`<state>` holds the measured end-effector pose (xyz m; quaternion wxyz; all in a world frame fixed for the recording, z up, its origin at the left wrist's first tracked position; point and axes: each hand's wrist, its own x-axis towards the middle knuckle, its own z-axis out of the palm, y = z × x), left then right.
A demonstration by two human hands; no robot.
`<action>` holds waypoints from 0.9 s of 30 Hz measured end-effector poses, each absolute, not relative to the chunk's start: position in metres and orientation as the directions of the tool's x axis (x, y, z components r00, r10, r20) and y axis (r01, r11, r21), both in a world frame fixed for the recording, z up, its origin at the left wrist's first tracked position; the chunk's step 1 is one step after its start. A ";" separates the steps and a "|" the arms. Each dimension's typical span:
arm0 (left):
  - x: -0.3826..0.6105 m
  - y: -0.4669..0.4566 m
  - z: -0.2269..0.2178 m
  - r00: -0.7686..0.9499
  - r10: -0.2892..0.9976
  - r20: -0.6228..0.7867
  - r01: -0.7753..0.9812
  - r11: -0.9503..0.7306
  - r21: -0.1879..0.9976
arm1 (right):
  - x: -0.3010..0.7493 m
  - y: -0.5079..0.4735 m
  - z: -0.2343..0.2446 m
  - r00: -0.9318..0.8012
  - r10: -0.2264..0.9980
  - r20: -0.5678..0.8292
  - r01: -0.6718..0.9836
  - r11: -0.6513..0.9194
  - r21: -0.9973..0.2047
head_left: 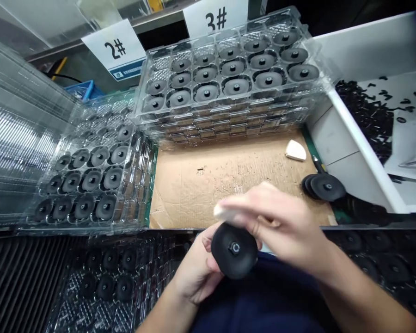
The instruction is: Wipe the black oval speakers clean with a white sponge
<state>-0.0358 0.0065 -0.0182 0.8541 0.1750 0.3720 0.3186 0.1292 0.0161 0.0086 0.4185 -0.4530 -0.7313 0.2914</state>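
Note:
My left hand (194, 270) grips a round black disc part (234, 249) with a small hub in its middle, held close to my body at the bottom centre. My right hand (280, 222) hovers just above the disc, blurred by motion, its fingers bunched and a white fingertip cover (222, 212) showing at the left. Whether the right hand holds anything small is unclear. Both hands are over the front edge of a brown cardboard sheet (208, 185).
A stack of clear trays (229, 74) filled with black discs stands behind the cardboard, another stack (90, 175) at the left. Two loose discs (324, 186) and a white finger cover (296, 151) lie at right. A white bin (377, 115) holds small black parts. Signs read 2# and 3#.

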 end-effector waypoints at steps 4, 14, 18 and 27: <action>-0.039 0.007 -0.020 0.653 0.635 -0.412 -0.514 0.772 0.375 | 0.143 0.007 -0.046 0.050 0.997 0.052 0.513 0.019 -0.858; -0.038 0.011 -0.022 0.532 0.673 -0.514 -0.542 0.737 0.404 | 0.131 -0.004 -0.035 0.147 0.982 0.115 0.514 0.024 -0.857; -0.040 0.011 -0.022 0.415 0.748 -0.517 -0.569 0.657 0.494 | 0.105 -0.005 0.016 -0.132 0.901 0.412 0.502 0.420 -0.756; -0.045 0.009 -0.022 0.340 0.753 -0.563 -0.485 0.653 0.581 | 0.084 0.008 0.016 -0.215 0.879 0.425 0.534 0.470 -0.702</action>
